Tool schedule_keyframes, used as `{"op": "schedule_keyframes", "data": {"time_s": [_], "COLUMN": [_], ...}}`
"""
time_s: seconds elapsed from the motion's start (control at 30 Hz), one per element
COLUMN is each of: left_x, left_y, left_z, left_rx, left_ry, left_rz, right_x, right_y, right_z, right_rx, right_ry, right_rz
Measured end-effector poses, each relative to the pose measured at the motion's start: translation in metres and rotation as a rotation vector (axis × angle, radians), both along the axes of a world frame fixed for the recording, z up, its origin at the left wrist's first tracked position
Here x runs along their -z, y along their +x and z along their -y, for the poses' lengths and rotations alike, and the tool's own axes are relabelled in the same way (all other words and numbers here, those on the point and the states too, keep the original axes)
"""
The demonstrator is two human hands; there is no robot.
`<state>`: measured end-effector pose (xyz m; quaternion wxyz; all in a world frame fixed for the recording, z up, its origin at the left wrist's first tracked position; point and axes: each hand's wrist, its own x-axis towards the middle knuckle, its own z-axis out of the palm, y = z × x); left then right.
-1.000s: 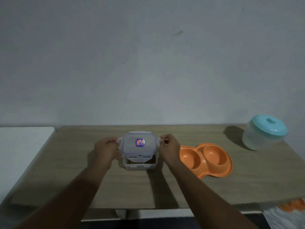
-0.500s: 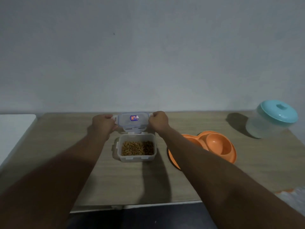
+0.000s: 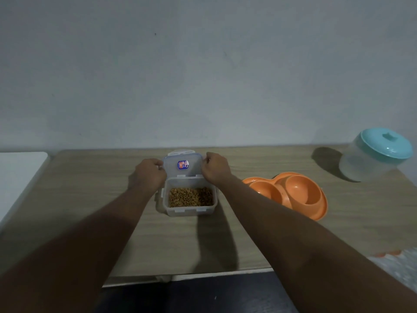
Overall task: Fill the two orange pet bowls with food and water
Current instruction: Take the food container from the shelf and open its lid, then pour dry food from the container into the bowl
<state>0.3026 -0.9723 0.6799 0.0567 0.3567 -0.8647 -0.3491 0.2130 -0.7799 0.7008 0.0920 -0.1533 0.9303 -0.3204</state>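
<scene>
A clear square food container [image 3: 190, 210] stands open on the wooden table [image 3: 225, 245], with brown kibble [image 3: 190, 197] inside. Its clear lid [image 3: 182, 165], with a small blue and red sticker, is held just behind the container. My left hand [image 3: 149, 175] grips the lid's left edge and my right hand [image 3: 215, 166] grips its right edge. The orange double pet bowl [image 3: 293, 195] lies to the right of the container, both cups empty; my right forearm hides part of its near-left rim.
A translucent round jar with a teal lid [image 3: 376, 158] stands at the far right of the table, near the wall. A white surface [image 3: 15, 177] adjoins the table on the left. A patterned cloth [image 3: 397, 265] shows beyond the table's front right edge.
The lid has come off the container and both hands have carried it back behind the container, which exposed the kibble. The view has also shifted.
</scene>
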Motion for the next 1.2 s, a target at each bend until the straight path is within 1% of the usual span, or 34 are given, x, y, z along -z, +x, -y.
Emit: {"op": "schedule_keyframes", "data": {"time_s": [0.07,0.17,0.23,0.3,0.37,0.43,0.53,0.63,0.77,0.87,0.93,1.0,1.1,1.13,1.2], "left_x": [-0.01,-0.028,-0.033,-0.032,-0.029,-0.027,-0.031,-0.031,-0.02,-0.033,-0.047,-0.064,-0.079,-0.085,-0.093], "left_y": [0.01,0.035,0.051,0.07,0.084,0.091,0.095,0.097,0.098,0.098,0.094,0.087,0.074,0.069,0.059], "left_z": [-0.009,-0.034,-0.049,-0.064,-0.076,-0.084,-0.091,-0.096,-0.092,-0.104,-0.116,-0.129,-0.146,-0.153,-0.169], "left_rx": [0.065,0.18,0.22,0.227,0.228,0.192,0.124,0.111,0.002,-0.062,-0.113,-0.149,-0.131,-0.128,-0.121], "left_ry": [-0.023,-0.088,-0.147,-0.181,-0.197,-0.146,-0.052,-0.048,-0.024,-0.005,0.072,0.141,0.206,0.227,0.275], "left_rz": [-0.02,-0.102,-0.099,-0.087,-0.065,-0.011,-0.015,-0.06,-0.083,-0.149,-0.22,-0.277,-0.385,-0.398,-0.416], "right_x": [-0.007,-0.014,-0.014,-0.008,-0.003,0.002,0.004,0.005,0.006,0.01,0.003,-0.016,-0.053,-0.061,-0.073], "right_y": [0.01,0.039,0.061,0.081,0.097,0.107,0.114,0.118,0.121,0.12,0.117,0.112,0.098,0.09,0.072], "right_z": [-0.006,-0.022,-0.033,-0.042,-0.05,-0.054,-0.057,-0.06,-0.058,-0.061,-0.068,-0.079,-0.106,-0.116,-0.137], "right_rx": [-0.051,-0.142,-0.182,-0.205,-0.228,-0.216,-0.207,-0.206,-0.187,-0.198,-0.217,-0.207,-0.059,0.001,0.077], "right_ry": [0.0,0.03,0.034,0.034,0.041,0.019,-0.05,-0.097,-0.145,-0.162,-0.185,-0.283,-0.432,-0.444,-0.484], "right_rz": [-0.064,-0.137,-0.186,-0.195,-0.151,-0.064,0.035,0.034,0.016,0.021,-0.009,-0.04,-0.054,-0.016,0.132]}}
